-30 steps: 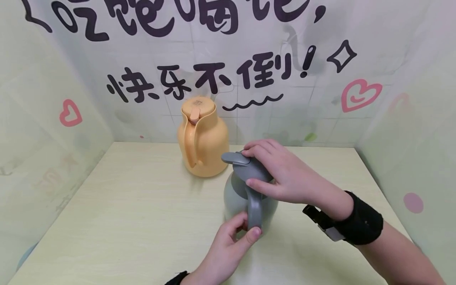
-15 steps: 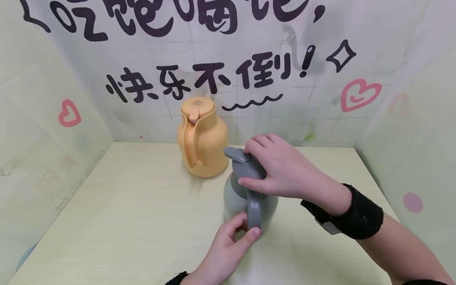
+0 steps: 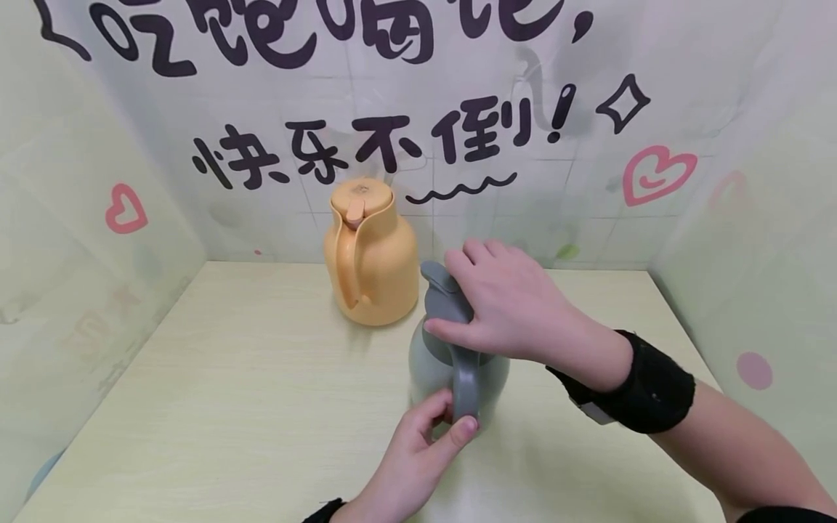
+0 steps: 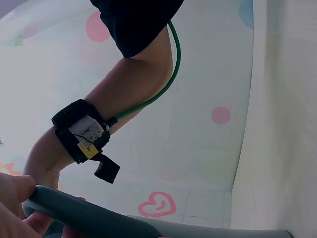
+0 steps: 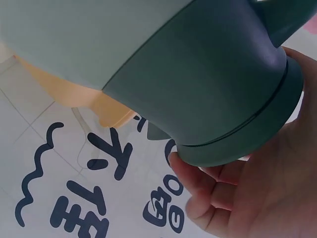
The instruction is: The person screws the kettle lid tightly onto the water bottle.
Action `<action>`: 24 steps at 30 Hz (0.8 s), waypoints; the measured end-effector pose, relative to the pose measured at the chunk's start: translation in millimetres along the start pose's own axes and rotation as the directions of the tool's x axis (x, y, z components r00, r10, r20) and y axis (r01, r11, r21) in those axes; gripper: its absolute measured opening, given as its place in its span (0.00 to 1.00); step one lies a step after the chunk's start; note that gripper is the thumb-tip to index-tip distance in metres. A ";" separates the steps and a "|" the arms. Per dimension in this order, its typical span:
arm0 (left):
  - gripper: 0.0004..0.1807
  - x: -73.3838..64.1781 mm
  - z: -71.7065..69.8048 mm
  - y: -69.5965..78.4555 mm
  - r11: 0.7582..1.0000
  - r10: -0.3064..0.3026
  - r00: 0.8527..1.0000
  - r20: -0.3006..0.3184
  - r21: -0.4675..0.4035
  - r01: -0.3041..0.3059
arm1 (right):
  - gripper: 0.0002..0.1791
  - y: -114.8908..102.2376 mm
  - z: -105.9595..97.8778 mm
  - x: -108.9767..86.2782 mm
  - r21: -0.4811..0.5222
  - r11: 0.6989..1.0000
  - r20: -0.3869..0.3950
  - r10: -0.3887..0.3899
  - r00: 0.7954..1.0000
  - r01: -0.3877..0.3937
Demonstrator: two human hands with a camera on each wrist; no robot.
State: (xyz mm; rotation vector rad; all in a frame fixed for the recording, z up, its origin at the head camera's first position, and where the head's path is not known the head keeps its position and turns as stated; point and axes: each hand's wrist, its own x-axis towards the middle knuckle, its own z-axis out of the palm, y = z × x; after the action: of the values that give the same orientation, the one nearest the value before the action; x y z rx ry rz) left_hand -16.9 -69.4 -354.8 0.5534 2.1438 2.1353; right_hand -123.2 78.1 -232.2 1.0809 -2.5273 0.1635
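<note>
A grey vacuum jug (image 3: 431, 363) stands upright on the table, handle toward me. My left hand (image 3: 418, 454) grips the lower end of its handle (image 3: 466, 385), thumb on the right side and fingers behind. My right hand (image 3: 510, 305) holds the jug's darker grey lid (image 3: 447, 301) from above, thumb along the near edge. A flat tab (image 3: 437, 274) of the lid sticks out past the fingers to the far left. In the right wrist view, the fingers curl round the lid (image 5: 237, 144). The left wrist view catches the handle (image 4: 94, 215) beside the left thumb.
A yellow-orange vacuum jug (image 3: 379, 269) stands behind and left of the grey one, near the back wall. Printed sheeting (image 3: 275, 232) with dark lettering and hearts encloses the pale table (image 3: 248, 392) at the back and sides. A black band (image 3: 654, 385) wraps the right wrist.
My right hand has turned clockwise on top of the grey jug, and the lid's tab has swung from pointing left toward the back. The left hand keeps its grip on the handle.
</note>
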 end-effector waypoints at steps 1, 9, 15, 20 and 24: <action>0.04 0.2 -0.2 0.2 1.000 -0.001 1.000 0.001 0.001 0.001 | 0.31 0.0 -0.3 0.0 0.000 1.000 0.003 0.003 1.000 -0.003; 0.04 0.4 -0.3 1.2 1.000 -0.007 1.000 0.004 0.008 0.007 | 0.36 11.8 -16.5 -1.0 0.140 0.988 0.167 0.042 0.985 -0.066; 0.03 0.9 0.4 2.0 1.000 -0.029 1.000 0.011 0.000 0.029 | 0.37 28.2 -39.1 2.1 0.297 0.955 0.276 -0.092 0.957 0.006; 0.04 1.0 0.5 2.8 0.998 -0.063 0.998 0.017 -0.009 0.063 | 0.40 38.6 -49.4 9.3 0.408 0.906 0.351 -0.272 0.896 0.116; 0.04 0.7 0.7 2.0 0.999 -0.050 0.999 0.011 -0.006 0.050 | 0.42 38.9 -52.2 16.3 0.427 0.889 0.409 -0.353 0.842 0.165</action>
State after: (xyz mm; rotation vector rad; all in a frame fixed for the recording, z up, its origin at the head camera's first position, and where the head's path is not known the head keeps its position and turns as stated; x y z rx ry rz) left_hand -17.0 -68.6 -352.7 0.5043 2.1209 2.1077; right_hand -145.6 107.5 -176.2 1.8110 -2.7981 0.3570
